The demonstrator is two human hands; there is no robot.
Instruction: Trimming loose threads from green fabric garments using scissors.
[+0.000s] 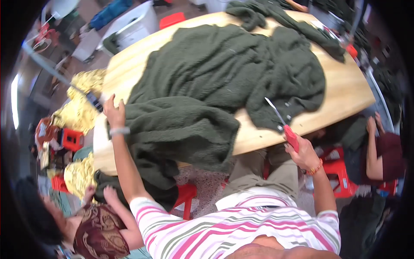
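A large dark green fleecy garment lies rumpled across the wooden table, one part of it folded toward me and hanging over the near edge. My left hand is raised at the table's left side, beside the garment, its fingers apart and nothing in them. At the near right edge, my right hand is closed round the red handle of a pair of scissors. Their bright metal blades point up and left, over the garment's right part. Whether the blades touch the cloth I cannot tell.
Bare wood shows along the table. More green cloth lies at the far right. Yellow cloth is heaped on the left. Co-workers sit at lower left and right. Red stools stand under the table; a white bin stands beyond.
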